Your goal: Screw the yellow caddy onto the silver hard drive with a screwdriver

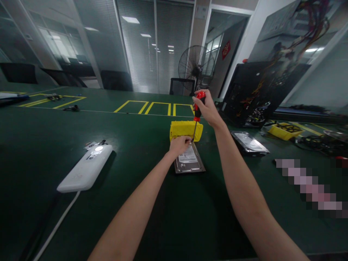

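A hard drive (190, 165) lies label side up on the green table, its far end against a yellow plastic bin (185, 127). Wrapped around the red and black handle of a screwdriver (198, 113) is my right hand (208, 105). The screwdriver stands nearly upright, its shaft pointing down at the drive's far end. My left hand (179, 145) rests over the drive's far left part, fingers drawn together beside the screwdriver's tip. Whatever those fingertips pinch is too small to make out, and the tip itself is partly hidden by them.
To the left lies a white power bank (87, 168) with a cable. On the right are a second hard drive (249, 142), an open computer case (252, 90), another yellow bin (284, 131) and tangled cables (320, 143). Yellow tape outlines (158, 104) mark the table's far side.
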The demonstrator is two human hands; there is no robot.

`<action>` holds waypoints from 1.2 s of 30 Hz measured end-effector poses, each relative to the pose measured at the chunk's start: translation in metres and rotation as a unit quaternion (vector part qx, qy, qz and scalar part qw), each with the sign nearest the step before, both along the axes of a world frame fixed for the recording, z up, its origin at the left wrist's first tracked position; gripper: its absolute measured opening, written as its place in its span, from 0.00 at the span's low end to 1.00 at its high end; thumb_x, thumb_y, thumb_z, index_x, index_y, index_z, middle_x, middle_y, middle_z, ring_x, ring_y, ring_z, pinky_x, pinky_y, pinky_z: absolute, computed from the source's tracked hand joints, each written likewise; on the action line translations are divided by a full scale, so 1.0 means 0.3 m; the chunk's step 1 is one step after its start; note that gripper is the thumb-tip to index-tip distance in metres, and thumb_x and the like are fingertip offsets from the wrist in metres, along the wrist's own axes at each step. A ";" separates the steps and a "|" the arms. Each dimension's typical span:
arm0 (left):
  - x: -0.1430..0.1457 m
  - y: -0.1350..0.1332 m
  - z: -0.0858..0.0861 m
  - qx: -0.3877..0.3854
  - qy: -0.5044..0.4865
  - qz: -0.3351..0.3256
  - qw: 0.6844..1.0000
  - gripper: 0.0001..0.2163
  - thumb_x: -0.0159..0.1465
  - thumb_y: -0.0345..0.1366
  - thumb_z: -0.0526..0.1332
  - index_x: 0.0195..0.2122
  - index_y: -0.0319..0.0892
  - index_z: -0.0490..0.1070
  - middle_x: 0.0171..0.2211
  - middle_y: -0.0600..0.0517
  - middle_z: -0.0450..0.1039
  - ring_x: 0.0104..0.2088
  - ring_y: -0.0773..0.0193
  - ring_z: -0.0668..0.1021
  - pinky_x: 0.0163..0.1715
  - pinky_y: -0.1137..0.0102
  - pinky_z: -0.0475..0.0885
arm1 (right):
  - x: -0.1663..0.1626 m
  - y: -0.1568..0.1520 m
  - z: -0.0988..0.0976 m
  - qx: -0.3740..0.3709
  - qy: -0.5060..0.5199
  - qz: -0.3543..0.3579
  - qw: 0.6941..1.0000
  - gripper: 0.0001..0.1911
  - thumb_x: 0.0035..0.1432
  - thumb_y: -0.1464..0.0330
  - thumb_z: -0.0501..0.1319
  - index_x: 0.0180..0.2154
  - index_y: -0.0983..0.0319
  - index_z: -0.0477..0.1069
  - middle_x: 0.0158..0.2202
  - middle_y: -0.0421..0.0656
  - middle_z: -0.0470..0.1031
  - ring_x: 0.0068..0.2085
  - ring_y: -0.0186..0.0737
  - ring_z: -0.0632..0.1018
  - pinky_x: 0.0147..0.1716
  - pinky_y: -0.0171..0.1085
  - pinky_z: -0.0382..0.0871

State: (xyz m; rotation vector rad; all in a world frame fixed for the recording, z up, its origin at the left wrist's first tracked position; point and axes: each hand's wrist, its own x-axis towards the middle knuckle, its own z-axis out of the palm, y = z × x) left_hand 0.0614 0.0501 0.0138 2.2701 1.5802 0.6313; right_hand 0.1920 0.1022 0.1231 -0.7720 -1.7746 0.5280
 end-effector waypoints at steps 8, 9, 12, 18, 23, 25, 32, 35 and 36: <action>0.004 0.007 -0.004 0.004 0.007 0.005 1.000 0.14 0.67 0.37 0.50 0.50 0.51 0.71 0.50 0.58 0.73 0.50 0.60 0.73 0.52 0.61 0.65 | -0.008 -0.005 0.001 0.002 -0.004 0.002 1.000 0.18 0.58 0.58 0.57 0.48 0.55 0.57 0.41 0.44 0.66 0.33 0.36 0.73 0.33 0.42 0.76; 0.003 0.008 -0.005 0.003 0.004 0.004 1.000 0.14 0.67 0.37 0.50 0.50 0.51 0.71 0.50 0.57 0.73 0.50 0.60 0.73 0.52 0.60 0.65 | -0.009 -0.002 0.000 0.005 -0.004 0.002 1.000 0.18 0.58 0.58 0.57 0.48 0.55 0.57 0.41 0.44 0.66 0.33 0.36 0.73 0.33 0.42 0.76; 0.000 0.007 -0.007 0.000 -0.002 0.001 1.000 0.14 0.67 0.38 0.50 0.50 0.51 0.71 0.51 0.57 0.73 0.50 0.60 0.73 0.53 0.60 0.65 | -0.012 0.004 -0.005 0.008 -0.004 -0.001 1.000 0.20 0.56 0.56 0.58 0.47 0.55 0.57 0.39 0.43 0.66 0.33 0.37 0.74 0.32 0.42 0.76; 0.001 0.002 -0.002 -0.005 -0.005 0.001 1.000 0.14 0.67 0.38 0.50 0.50 0.51 0.70 0.50 0.57 0.73 0.51 0.59 0.73 0.53 0.60 0.65 | -0.013 0.023 -0.015 0.000 0.020 -0.022 1.000 0.24 0.53 0.54 0.60 0.48 0.56 0.55 0.33 0.41 0.68 0.28 0.36 0.74 0.31 0.42 0.75; 0.002 0.002 -0.001 -0.004 0.001 0.002 1.000 0.14 0.67 0.37 0.50 0.50 0.52 0.70 0.51 0.57 0.72 0.51 0.60 0.73 0.53 0.60 0.65 | 0.004 0.051 -0.033 0.023 0.019 -0.039 0.999 0.24 0.54 0.53 0.58 0.48 0.55 0.55 0.33 0.41 0.67 0.29 0.37 0.74 0.31 0.43 0.73; 0.000 0.003 -0.003 -0.002 -0.002 -0.002 1.000 0.14 0.67 0.37 0.50 0.50 0.51 0.70 0.51 0.57 0.72 0.51 0.60 0.73 0.53 0.59 0.65 | 0.012 0.058 -0.037 0.026 0.017 -0.042 0.999 0.24 0.55 0.52 0.57 0.49 0.54 0.54 0.33 0.41 0.67 0.29 0.37 0.74 0.31 0.43 0.73; 0.002 0.000 -0.002 0.011 0.004 0.001 1.000 0.14 0.67 0.37 0.50 0.49 0.50 0.71 0.50 0.56 0.73 0.50 0.59 0.74 0.51 0.60 0.67 | 0.018 0.054 -0.036 0.017 0.034 -0.049 0.998 0.24 0.55 0.55 0.58 0.49 0.54 0.53 0.32 0.39 0.67 0.27 0.35 0.73 0.30 0.41 0.73; 0.004 -0.003 0.002 0.014 0.009 0.008 1.000 0.14 0.67 0.36 0.50 0.48 0.51 0.72 0.49 0.57 0.74 0.50 0.59 0.74 0.51 0.61 0.66 | 0.011 0.045 -0.032 0.022 0.028 -0.055 0.998 0.23 0.56 0.56 0.58 0.50 0.54 0.54 0.33 0.40 0.67 0.28 0.36 0.74 0.32 0.43 0.73; 0.004 -0.004 0.003 0.014 0.009 0.008 1.000 0.14 0.67 0.36 0.50 0.48 0.51 0.72 0.49 0.57 0.74 0.50 0.59 0.74 0.51 0.61 0.66 | 0.009 0.042 -0.031 0.026 0.025 -0.055 0.998 0.23 0.56 0.56 0.58 0.50 0.54 0.54 0.34 0.41 0.67 0.28 0.36 0.74 0.32 0.43 0.73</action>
